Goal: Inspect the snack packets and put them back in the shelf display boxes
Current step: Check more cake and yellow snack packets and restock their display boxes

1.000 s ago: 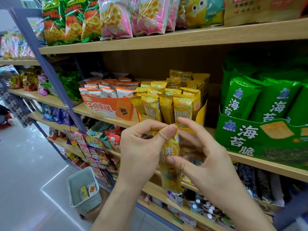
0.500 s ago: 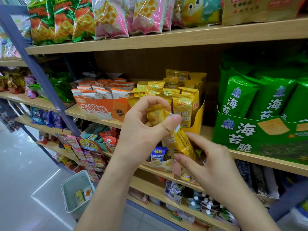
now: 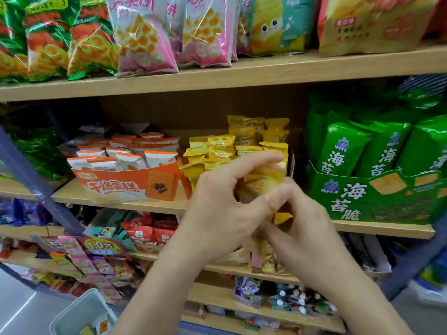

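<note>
Packet at yellow box front edge

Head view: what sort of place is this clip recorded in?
Most likely a snack aisle in a small shop: tiered wooden shelves packed with bagged snacks, an orange display box of packets, a price tag and a basket on the floor.

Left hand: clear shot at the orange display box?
Likely yes: nothing sits between left hand and orange display box. But it and the right hand both hold the yellow packet, so it isn't free.
</note>
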